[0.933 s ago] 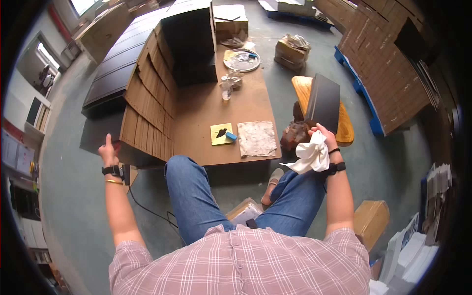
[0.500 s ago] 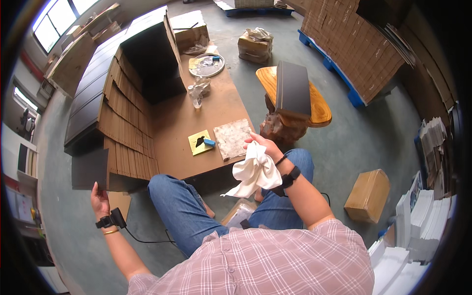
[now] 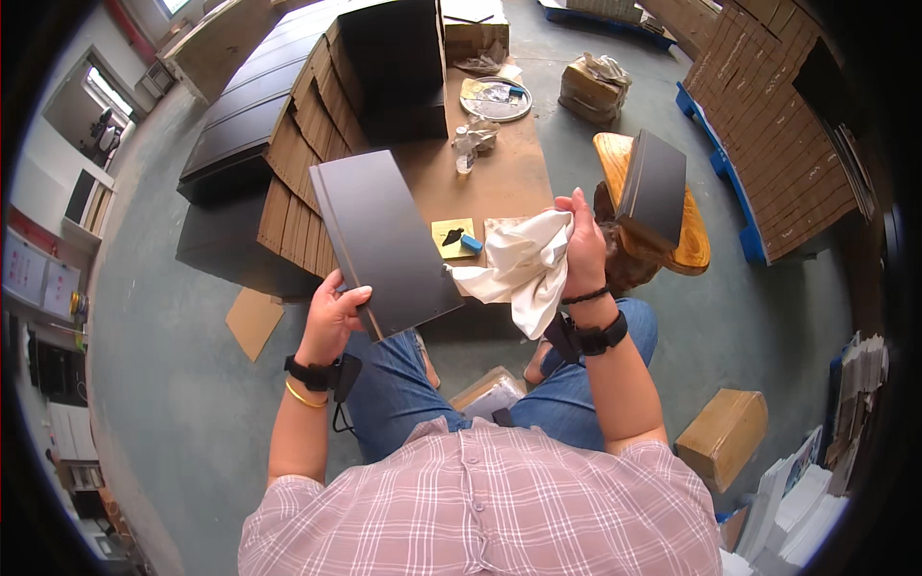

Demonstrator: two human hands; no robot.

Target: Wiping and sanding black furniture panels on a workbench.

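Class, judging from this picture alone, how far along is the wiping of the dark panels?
Done: one dark panel lies on the wooden stool. In hand: left hand holds a dark board, right hand a white cloth, not yet touching. Left: stacked panels wait.

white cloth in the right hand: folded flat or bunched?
Bunched. The white cloth is gathered in the right hand, with loose crumpled folds hanging below the grip, beside the dark rectangular panel.

A flat, dark grey rectangular board [image 3: 387,240] is held up by its near corner, tilted. A crumpled white cloth [image 3: 523,267] hangs just beside its right edge.
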